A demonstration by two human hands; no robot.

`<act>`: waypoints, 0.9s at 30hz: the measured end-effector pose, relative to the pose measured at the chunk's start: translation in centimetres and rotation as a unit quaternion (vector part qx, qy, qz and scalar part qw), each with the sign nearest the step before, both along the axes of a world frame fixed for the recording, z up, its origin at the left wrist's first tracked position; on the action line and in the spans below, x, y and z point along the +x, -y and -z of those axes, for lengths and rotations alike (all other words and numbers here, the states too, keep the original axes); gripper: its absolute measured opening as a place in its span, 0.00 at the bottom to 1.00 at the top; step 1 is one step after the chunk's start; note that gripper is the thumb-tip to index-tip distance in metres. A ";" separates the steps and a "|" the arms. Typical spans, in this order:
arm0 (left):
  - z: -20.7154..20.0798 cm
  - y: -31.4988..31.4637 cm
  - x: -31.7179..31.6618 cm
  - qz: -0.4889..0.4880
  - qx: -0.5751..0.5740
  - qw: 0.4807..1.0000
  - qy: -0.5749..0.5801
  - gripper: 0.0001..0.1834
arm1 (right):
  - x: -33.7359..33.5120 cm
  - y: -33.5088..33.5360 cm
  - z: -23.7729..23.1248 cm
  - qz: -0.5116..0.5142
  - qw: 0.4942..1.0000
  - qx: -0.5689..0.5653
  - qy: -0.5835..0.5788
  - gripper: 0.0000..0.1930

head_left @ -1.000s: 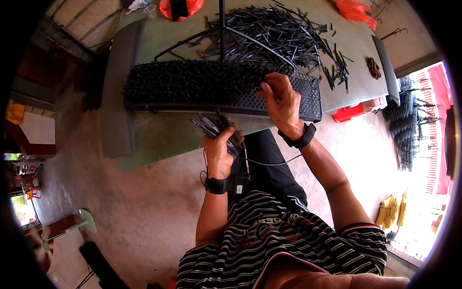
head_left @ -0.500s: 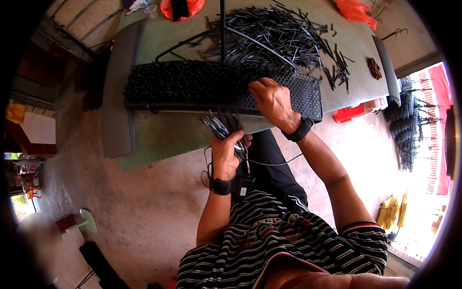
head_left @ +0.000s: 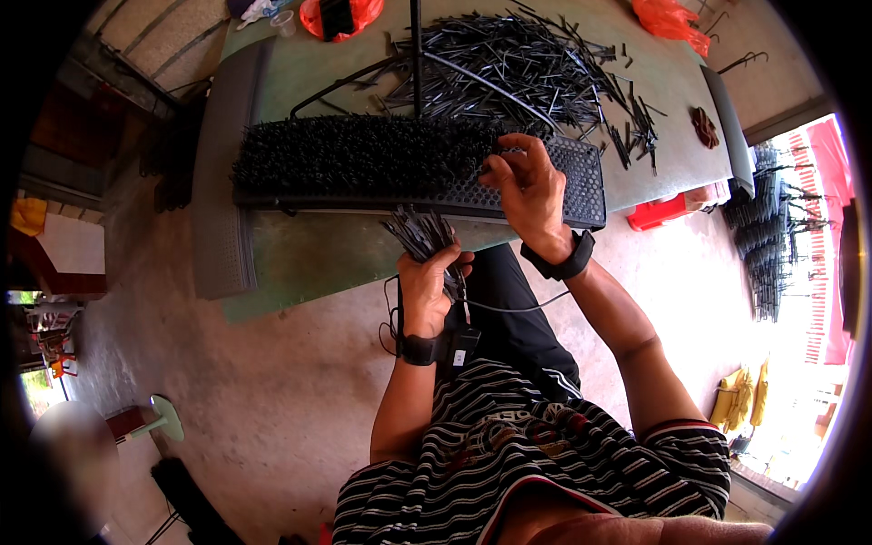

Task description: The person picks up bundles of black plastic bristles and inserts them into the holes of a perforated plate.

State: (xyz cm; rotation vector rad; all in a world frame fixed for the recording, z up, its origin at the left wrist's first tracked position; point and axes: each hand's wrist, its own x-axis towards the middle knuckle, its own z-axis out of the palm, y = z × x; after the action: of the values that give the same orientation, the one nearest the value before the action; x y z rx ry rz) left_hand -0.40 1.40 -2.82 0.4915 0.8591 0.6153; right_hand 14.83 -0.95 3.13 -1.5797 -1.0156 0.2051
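Note:
A long black perforated panel (head_left: pixel 581 186) lies across the near side of the table. Dense black bristle-like tufts (head_left: pixel 354 154) cover its left and middle parts, while bare holes show at its right end and along the near edge. My left hand (head_left: pixel 425 283) is closed round a bundle of thin black strips (head_left: pixel 420 232), their ends fanned out just below the panel's near edge. Over the panel, at the border between tufts and bare holes, my right hand (head_left: pixel 531 191) has thumb and fingers apart, with nothing visible between them.
A heap of loose black strips (head_left: pixel 509 68) spreads behind the panel on the green table (head_left: pixel 300 282). A black metal frame (head_left: pixel 416 73) rises at the panel's back. Grey perforated sheets (head_left: pixel 222 191) lie at the left edge, red bags (head_left: pixel 670 25) at the back.
My right hand has lifted off the tufts and shifted slightly right, its fingers parting from a pinch. The left hand with its bundle has stayed almost in place.

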 end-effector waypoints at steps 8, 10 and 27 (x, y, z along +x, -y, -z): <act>-0.3 0.1 0.0 -0.008 0.005 1.000 -0.013 0.08 | 0.3 -0.8 1.9 -0.031 0.992 -0.016 0.120 0.09; -0.2 0.1 0.0 -0.010 0.006 1.000 -0.016 0.08 | 0.2 -1.0 1.6 -0.036 0.991 -0.017 0.127 0.09; -0.8 0.3 0.3 0.027 -0.004 1.000 0.013 0.13 | -0.1 1.2 1.6 -0.202 0.944 -0.262 -0.001 0.12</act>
State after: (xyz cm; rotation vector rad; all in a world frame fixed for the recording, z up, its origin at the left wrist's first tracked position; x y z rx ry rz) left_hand -0.08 1.10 -2.05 0.4971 0.8203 0.5672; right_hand 14.76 -2.12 1.48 -1.8191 -1.3512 0.8164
